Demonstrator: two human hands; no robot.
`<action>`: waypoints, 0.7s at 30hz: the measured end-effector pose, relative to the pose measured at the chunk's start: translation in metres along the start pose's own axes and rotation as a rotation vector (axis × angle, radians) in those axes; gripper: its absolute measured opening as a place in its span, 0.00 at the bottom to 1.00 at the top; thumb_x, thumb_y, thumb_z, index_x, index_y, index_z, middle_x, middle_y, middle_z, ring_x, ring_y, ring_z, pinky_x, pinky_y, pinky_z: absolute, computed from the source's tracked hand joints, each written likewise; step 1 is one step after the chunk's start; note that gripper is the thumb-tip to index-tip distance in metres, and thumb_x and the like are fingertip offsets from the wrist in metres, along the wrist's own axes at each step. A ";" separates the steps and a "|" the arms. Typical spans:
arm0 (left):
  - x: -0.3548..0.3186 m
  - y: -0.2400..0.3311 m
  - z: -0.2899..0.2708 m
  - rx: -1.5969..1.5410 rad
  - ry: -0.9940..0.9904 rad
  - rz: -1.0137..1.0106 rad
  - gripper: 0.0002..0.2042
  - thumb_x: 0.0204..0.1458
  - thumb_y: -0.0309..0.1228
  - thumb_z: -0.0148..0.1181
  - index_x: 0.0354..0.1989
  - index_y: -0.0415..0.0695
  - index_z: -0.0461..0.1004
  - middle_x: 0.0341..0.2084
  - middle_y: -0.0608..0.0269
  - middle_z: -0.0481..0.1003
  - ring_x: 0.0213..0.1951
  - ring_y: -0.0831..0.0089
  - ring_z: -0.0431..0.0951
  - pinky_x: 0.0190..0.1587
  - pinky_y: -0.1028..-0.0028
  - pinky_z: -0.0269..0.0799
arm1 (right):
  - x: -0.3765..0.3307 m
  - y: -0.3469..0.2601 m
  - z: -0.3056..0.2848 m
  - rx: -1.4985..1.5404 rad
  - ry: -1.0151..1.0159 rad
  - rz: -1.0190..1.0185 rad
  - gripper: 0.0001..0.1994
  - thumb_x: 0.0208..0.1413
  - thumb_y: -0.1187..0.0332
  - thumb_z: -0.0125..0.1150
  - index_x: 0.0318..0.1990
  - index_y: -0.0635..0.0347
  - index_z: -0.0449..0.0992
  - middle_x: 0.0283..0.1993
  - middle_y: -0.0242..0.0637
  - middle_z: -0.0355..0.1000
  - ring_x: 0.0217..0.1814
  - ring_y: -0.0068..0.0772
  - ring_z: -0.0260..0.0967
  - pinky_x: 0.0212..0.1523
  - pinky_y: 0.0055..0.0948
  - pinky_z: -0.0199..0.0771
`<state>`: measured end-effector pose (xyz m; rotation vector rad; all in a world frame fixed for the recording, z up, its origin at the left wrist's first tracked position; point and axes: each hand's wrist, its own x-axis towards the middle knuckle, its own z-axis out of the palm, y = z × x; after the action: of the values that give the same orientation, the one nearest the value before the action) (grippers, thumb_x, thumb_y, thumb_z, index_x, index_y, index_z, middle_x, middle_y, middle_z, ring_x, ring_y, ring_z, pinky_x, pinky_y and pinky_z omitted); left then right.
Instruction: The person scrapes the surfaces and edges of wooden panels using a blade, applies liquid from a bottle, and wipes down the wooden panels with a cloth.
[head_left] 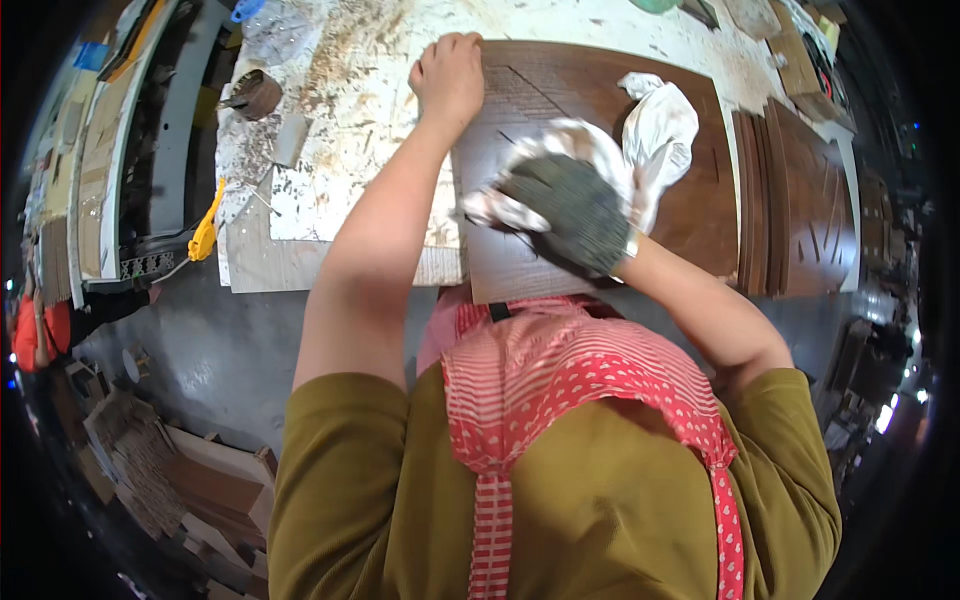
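A dark brown wooden panel (600, 60) with fine dark streaks lies on the paint-stained worktable, its near edge close to my body. My bare left hand (450, 80) grips the panel's far left corner, fingers bent at its edge. On my right hand (570, 210) is a dark grey-green knit glove. That hand is closed on a white cloth (575, 135) and presses it against the panel's middle. Part of the cloth is hidden under the glove. A loose end of white cloth (662, 130) spreads over the panel to the right; whether it is the same piece, I cannot tell.
Several brown panels (810, 200) stand in a stack at the right. A dark pot (255, 95) and a pale block (291, 140) sit on the left of the stained table (350, 120). A yellow tool (205, 235) hangs at its left edge. Another person (40, 330) is far left.
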<state>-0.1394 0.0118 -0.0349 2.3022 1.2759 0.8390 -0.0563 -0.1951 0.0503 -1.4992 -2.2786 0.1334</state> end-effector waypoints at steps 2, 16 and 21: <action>0.003 0.007 -0.003 -0.010 0.016 0.020 0.13 0.59 0.34 0.45 0.50 0.54 0.72 0.50 0.67 0.69 0.55 0.64 0.64 0.60 0.54 0.49 | -0.044 -0.012 -0.040 0.024 -0.163 0.038 0.17 0.44 0.72 0.57 0.45 0.54 0.74 0.44 0.43 0.72 0.50 0.37 0.67 0.48 0.40 0.65; 0.010 0.006 0.006 0.012 -0.071 0.022 0.14 0.59 0.38 0.46 0.51 0.54 0.71 0.51 0.66 0.69 0.56 0.64 0.65 0.59 0.58 0.53 | 0.042 0.053 -0.032 -0.123 0.259 0.191 0.21 0.50 0.60 0.59 0.53 0.50 0.71 0.47 0.38 0.72 0.51 0.42 0.68 0.51 0.38 0.68; 0.004 0.005 -0.013 0.074 -0.075 0.036 0.14 0.59 0.36 0.45 0.52 0.52 0.70 0.49 0.66 0.69 0.56 0.65 0.64 0.57 0.58 0.56 | -0.073 0.038 -0.049 -0.160 -0.046 0.300 0.18 0.51 0.66 0.56 0.52 0.46 0.73 0.52 0.35 0.68 0.56 0.44 0.64 0.52 0.43 0.68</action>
<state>-0.1431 0.0128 -0.0209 2.3970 1.2564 0.7210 0.0201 -0.2520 0.0629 -1.9341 -2.1275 0.0718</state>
